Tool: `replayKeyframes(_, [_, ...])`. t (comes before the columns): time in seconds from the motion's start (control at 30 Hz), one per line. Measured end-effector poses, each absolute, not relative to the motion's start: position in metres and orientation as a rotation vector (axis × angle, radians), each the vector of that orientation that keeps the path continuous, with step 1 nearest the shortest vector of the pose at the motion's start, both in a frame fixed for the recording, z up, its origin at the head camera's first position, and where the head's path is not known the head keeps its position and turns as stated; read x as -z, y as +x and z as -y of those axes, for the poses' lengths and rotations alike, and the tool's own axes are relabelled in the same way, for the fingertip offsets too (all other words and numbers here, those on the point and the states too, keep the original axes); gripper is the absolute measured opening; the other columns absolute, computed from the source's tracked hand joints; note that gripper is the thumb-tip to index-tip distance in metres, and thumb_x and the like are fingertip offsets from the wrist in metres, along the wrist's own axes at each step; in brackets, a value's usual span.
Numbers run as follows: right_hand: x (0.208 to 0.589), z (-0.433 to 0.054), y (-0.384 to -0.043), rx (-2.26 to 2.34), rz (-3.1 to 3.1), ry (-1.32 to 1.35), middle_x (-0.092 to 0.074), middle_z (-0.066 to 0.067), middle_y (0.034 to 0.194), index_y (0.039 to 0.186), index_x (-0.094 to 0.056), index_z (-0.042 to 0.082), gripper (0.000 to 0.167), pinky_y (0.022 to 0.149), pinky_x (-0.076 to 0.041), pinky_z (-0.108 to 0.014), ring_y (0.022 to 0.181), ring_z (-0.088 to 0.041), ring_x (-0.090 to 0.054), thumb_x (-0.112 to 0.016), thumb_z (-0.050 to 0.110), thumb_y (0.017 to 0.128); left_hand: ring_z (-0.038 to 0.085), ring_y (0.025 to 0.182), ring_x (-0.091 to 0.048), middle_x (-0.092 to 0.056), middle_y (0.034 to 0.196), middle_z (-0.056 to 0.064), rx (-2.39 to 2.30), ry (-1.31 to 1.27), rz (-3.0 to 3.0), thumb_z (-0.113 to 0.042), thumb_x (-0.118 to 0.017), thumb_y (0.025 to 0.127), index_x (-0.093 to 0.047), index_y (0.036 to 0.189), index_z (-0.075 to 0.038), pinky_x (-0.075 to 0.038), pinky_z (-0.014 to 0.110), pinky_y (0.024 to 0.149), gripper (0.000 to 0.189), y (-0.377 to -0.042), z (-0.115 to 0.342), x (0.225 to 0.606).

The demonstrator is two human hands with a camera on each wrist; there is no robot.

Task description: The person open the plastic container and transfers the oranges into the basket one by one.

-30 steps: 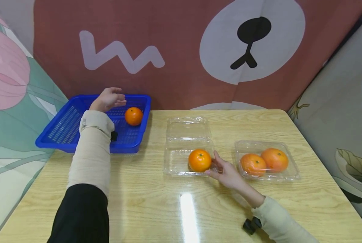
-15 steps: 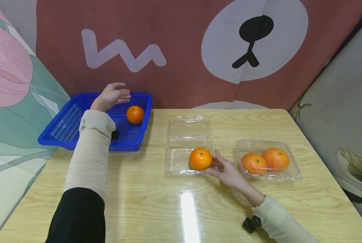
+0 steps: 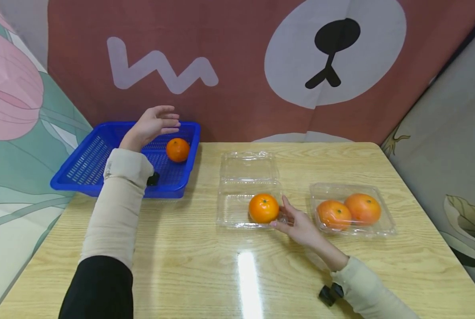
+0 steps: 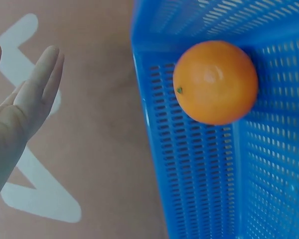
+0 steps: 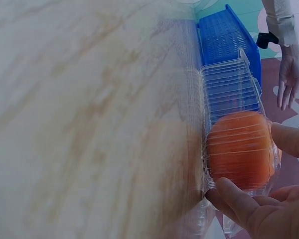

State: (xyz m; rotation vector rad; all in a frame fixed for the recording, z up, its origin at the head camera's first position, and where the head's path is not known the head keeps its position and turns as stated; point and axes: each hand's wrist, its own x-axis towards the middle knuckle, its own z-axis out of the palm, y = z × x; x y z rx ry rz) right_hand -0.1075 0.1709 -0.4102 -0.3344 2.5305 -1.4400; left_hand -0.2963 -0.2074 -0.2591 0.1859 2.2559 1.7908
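Observation:
My left hand [image 3: 153, 125], fingers extended and holding nothing, hovers over the blue plastic basket [image 3: 82, 166]. One orange [image 3: 178, 150] lies at that basket's right end; the left wrist view shows this orange [image 4: 215, 82] well apart from the fingers [image 4: 42, 74]. On the table, a clear plastic clamshell container [image 3: 233, 208] stands with its lid laid back. A second orange [image 3: 263, 208] sits in its right half. My right hand [image 3: 301, 226] grips the container's right end, thumb and fingers [image 5: 234, 199] on its wall beside the orange.
To the right, a closed clear clamshell [image 3: 382, 226] contains two oranges [image 3: 362, 209]. The wooden table [image 3: 189, 266] ends at a brown printed backdrop [image 3: 237, 110] behind. A black wrist device [image 3: 330, 294] is on the right sleeve.
My left hand has risen slightly and shifted right above the basket. The right hand, the container and the oranges keep their places; the head view has shifted slightly.

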Motion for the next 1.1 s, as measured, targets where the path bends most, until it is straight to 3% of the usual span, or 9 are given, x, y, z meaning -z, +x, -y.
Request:
replayKeyframes(0.33, [0.411,-0.171,-0.109,1.431,-2.540,-0.355,-0.040,-0.028,0.132,0.143,-0.012,-0.005,0.082,0.092,-0.041,-0.044,0.117,-0.037,-0.046,-0.064,0.023,0.086,0.029,0.115,-0.047,-0.035,0.136,0.023,-1.892,0.305,-2.187,0.009,-0.041,0.091,-0.024,0.142,-0.001,-0.040,0.037,0.094,0.054,-0.285,0.191,0.253])
replayKeyframes(0.7, [0.411,-0.172,-0.109,1.444,-2.532,-0.349,-0.039,-0.028,0.133,0.142,-0.012,-0.005,0.083,0.092,-0.040,-0.045,0.118,-0.038,-0.045,-0.065,0.024,0.085,0.024,0.108,-0.054,-0.043,0.131,0.021,-1.849,0.481,-2.237,-0.001,-0.053,0.089,-0.034,0.137,0.001,-0.045,0.034,0.088,0.051,-0.266,0.171,0.250])
replayKeyframes(1.1, [0.411,-0.171,-0.108,1.438,-2.536,-0.355,-0.039,-0.028,0.133,0.142,-0.012,-0.006,0.083,0.093,-0.040,-0.045,0.118,-0.038,-0.044,-0.064,0.024,0.085,0.017,0.094,-0.060,-0.057,0.113,0.013,-1.834,0.700,-2.231,0.003,-0.061,0.083,-0.044,0.128,0.005,-0.051,0.027,0.078,0.048,-0.239,0.149,0.251])
